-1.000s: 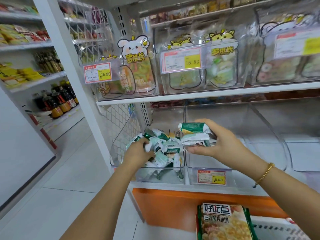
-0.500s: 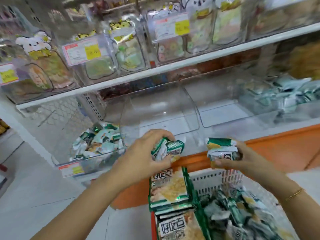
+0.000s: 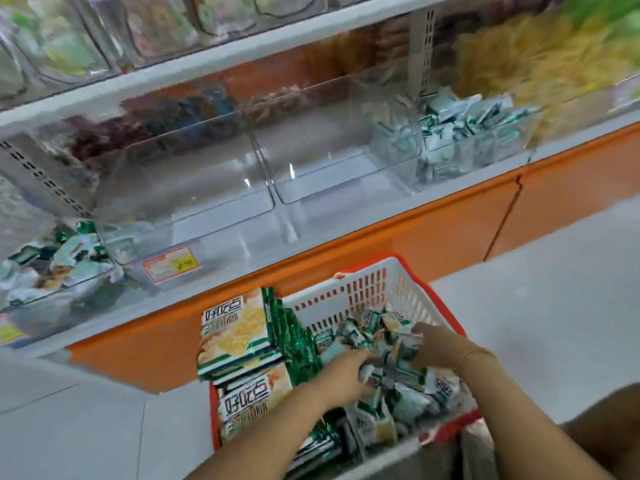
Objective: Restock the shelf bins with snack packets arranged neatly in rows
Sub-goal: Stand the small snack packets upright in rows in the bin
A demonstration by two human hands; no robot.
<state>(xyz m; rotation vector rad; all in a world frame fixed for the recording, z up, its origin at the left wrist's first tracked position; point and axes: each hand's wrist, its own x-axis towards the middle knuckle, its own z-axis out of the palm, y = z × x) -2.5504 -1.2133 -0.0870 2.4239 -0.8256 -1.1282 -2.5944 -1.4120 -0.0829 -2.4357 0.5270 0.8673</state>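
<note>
A white basket with a red rim (image 3: 381,270) stands on the floor below the shelf, filled with small green-and-white snack packets (image 3: 394,393). Both my hands are down in that pile. My left hand (image 3: 341,377) reaches in with its fingertips buried among the packets, so its grip is hidden. My right hand (image 3: 434,344), a gold bracelet on its wrist, has its fingers curled around packets. Two clear shelf bins (image 3: 194,188) (image 3: 332,161) hold nothing. The left bin (image 3: 59,254) and the right bin (image 3: 464,126) hold the same packets in loose heaps.
Large green biscuit packs (image 3: 235,330) stand stacked at the basket's left side. A red-and-yellow price tag (image 3: 171,265) hangs on the shelf front. An orange base panel (image 3: 450,230) runs under the shelf. More filled bins sit on the shelf above. Pale floor tiles (image 3: 554,289) lie to the right.
My hands came away from the left bin holding packets and dropped into the basket. My view swung right and down, from the shelf to the basket.
</note>
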